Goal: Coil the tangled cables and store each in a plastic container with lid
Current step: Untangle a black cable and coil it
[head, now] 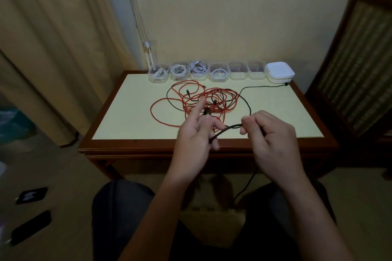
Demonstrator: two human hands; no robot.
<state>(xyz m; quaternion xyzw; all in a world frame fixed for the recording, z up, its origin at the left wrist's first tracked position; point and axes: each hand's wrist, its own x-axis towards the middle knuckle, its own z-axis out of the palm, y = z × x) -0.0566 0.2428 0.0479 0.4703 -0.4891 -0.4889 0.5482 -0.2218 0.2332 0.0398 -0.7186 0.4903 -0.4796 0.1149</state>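
Observation:
A tangle of red cable [169, 99] lies mid-table, mixed with a thin black cable [246, 99] that runs to the back right corner. My left hand [195, 133] holds the black cable's plug end between thumb and fingers, index finger pointing up. My right hand [269, 131] pinches the same black cable a little to the right, above the table's front edge. A slack length of it hangs down from my right hand toward my lap. Along the back stand several clear plastic containers [237, 73]; the left ones hold coiled white cables [179, 69].
A stack of white lids [280, 72] sits at the back right of the table [127, 112]. A wooden chair [356, 65] stands to the right, a curtain [42, 38] to the left. Two dark flat objects [31, 226] lie on the floor at lower left.

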